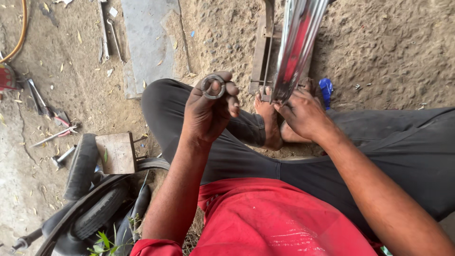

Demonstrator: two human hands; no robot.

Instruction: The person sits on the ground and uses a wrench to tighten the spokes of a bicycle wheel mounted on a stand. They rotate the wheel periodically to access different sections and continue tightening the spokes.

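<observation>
Up close, the left hand is raised in front of the person's bent knee, its fingers curled in and pinching a small dark metal ring between thumb and fingertips. The ring stands face-on to the camera, so the thumb shows through its hole. The hand is mostly closed, with only the fingertips doing the holding.

The right hand is closed around the lower end of a shiny chrome tube, which rises steeply away from the person toward the top of the view. The tube's bottom end sits just above the bare feet, which rest on sandy ground. The two hands are near each other but apart, and the ring does not touch the tube.

Behind the tube lies a rusty metal frame flat on the sand, and a small blue object lies just beside the right hand. A grey slab lies farther off, with wrenches beside it. At the left lie pliers, a small wooden block and black rubber tyres. The person wears dark trousers and a red shirt.
</observation>
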